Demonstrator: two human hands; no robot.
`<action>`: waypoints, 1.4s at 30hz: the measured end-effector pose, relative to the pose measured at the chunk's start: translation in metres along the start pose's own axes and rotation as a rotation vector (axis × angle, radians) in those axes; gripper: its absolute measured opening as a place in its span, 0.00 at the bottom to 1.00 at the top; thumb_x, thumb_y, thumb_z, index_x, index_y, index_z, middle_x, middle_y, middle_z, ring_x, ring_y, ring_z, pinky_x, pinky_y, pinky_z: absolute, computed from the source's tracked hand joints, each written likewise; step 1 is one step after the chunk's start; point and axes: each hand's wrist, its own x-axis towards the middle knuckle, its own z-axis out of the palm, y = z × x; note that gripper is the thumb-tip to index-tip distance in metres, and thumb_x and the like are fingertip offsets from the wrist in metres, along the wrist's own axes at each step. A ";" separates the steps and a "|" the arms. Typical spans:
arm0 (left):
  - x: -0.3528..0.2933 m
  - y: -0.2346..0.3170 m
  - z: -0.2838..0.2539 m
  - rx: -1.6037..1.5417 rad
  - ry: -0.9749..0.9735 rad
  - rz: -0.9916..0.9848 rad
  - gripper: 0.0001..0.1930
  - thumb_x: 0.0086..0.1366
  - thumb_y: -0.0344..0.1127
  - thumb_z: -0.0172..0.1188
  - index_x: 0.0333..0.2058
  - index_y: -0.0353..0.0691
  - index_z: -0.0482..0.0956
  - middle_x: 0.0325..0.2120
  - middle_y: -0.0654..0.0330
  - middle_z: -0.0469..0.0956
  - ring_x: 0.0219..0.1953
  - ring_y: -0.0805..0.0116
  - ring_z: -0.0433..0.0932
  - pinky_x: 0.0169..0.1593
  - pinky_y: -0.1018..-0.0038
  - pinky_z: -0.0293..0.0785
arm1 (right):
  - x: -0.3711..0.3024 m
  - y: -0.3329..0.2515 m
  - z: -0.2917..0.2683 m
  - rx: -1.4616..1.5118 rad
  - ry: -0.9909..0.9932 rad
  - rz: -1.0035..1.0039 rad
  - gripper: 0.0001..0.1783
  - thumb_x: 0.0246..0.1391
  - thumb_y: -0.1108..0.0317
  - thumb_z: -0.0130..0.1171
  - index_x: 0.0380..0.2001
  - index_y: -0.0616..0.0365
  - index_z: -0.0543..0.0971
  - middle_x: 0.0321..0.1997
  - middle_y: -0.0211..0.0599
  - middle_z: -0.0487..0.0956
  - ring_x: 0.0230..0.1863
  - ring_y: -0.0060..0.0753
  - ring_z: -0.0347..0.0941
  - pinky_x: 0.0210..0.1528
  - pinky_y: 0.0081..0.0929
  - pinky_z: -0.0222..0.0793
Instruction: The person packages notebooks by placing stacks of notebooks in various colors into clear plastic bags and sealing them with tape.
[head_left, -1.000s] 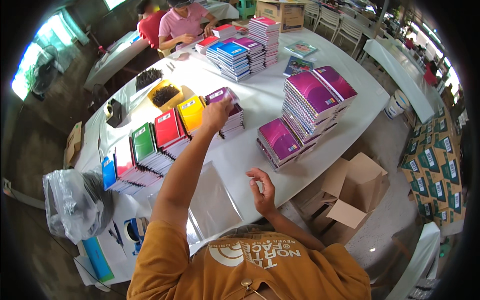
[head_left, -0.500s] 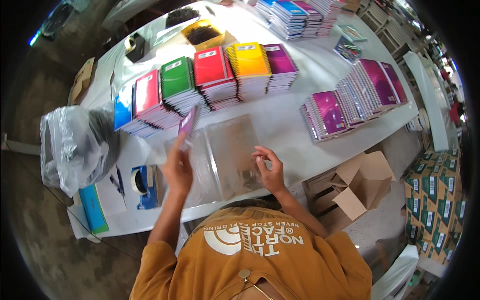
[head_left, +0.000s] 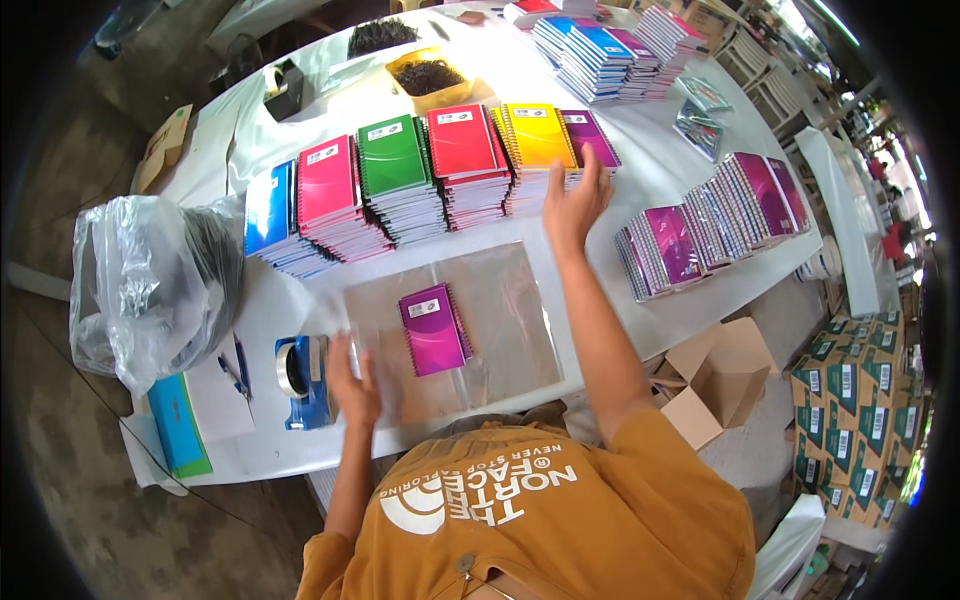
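Note:
A purple spiral notebook lies flat on a clear plastic sheet in front of me. My left hand, slightly blurred, is beside the sheet's left edge with its fingers apart and nothing in them. To its left stands a blue tape dispenser. My right hand reaches to the far row, fingers apart, at the front of the purple notebook stack and next to the yellow notebook stack. Whether its fingertips touch a notebook is hard to make out.
Red, green, pink and blue notebook stacks continue the row leftward. Wrapped purple notebooks stand at right. A plastic bag, scissors, a yellow tray and an open carton lie around.
The purple notebook has left my left hand and now lies on the plastic sheet. My left hand has drawn back toward me; my right hand has moved forward to the notebook row.

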 end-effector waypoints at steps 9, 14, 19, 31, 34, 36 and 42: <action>0.057 -0.073 -0.025 -0.002 0.074 -0.213 0.21 0.67 0.41 0.50 0.53 0.32 0.69 0.50 0.46 0.72 0.52 0.53 0.71 0.56 0.67 0.64 | 0.073 0.000 -0.008 0.404 -0.598 0.397 0.28 0.44 0.63 0.65 0.47 0.65 0.69 0.44 0.45 0.76 0.41 0.38 0.74 0.47 0.33 0.66; 0.064 0.059 -0.044 -0.876 -0.164 -0.360 0.21 0.67 0.39 0.51 0.55 0.32 0.68 0.46 0.55 0.75 0.46 0.71 0.73 0.48 0.76 0.69 | -0.043 -0.070 -0.070 1.026 -0.819 0.457 0.22 0.48 0.70 0.64 0.44 0.65 0.67 0.38 0.35 0.74 0.39 0.24 0.71 0.43 0.24 0.69; 0.038 0.078 0.007 -0.765 -0.150 -0.438 0.24 0.64 0.37 0.57 0.56 0.35 0.66 0.36 0.59 0.77 0.33 0.75 0.73 0.40 0.81 0.70 | -0.152 -0.072 -0.069 0.869 -1.096 0.603 0.26 0.48 0.65 0.65 0.47 0.63 0.67 0.36 0.36 0.74 0.36 0.28 0.70 0.43 0.26 0.68; 0.071 0.087 0.014 -0.068 -0.037 0.139 0.27 0.60 0.36 0.59 0.56 0.37 0.64 0.47 0.46 0.67 0.48 0.51 0.68 0.52 0.63 0.66 | -0.057 -0.041 0.002 0.243 -0.337 -0.077 0.28 0.49 0.59 0.61 0.48 0.66 0.70 0.45 0.50 0.75 0.48 0.50 0.68 0.51 0.42 0.60; 0.098 0.124 0.002 -0.159 -0.067 0.301 0.24 0.60 0.34 0.60 0.54 0.38 0.67 0.45 0.49 0.69 0.47 0.53 0.69 0.51 0.64 0.67 | 0.006 -0.062 0.021 -0.103 -0.439 0.006 0.33 0.46 0.54 0.64 0.49 0.67 0.69 0.47 0.53 0.74 0.50 0.52 0.68 0.54 0.44 0.59; 0.102 0.140 0.003 -0.264 -0.141 0.317 0.22 0.59 0.32 0.61 0.52 0.37 0.69 0.44 0.49 0.70 0.46 0.53 0.70 0.51 0.65 0.67 | 0.019 -0.075 0.034 -0.267 -0.554 0.070 0.36 0.44 0.51 0.65 0.50 0.68 0.69 0.49 0.53 0.74 0.52 0.52 0.68 0.56 0.44 0.58; 0.078 0.147 0.017 -0.376 -0.199 0.341 0.19 0.57 0.31 0.62 0.49 0.38 0.73 0.43 0.49 0.70 0.46 0.54 0.71 0.50 0.67 0.67 | 0.052 -0.079 0.051 -0.139 -0.996 0.290 0.40 0.35 0.50 0.72 0.49 0.66 0.72 0.56 0.52 0.70 0.59 0.52 0.63 0.59 0.45 0.58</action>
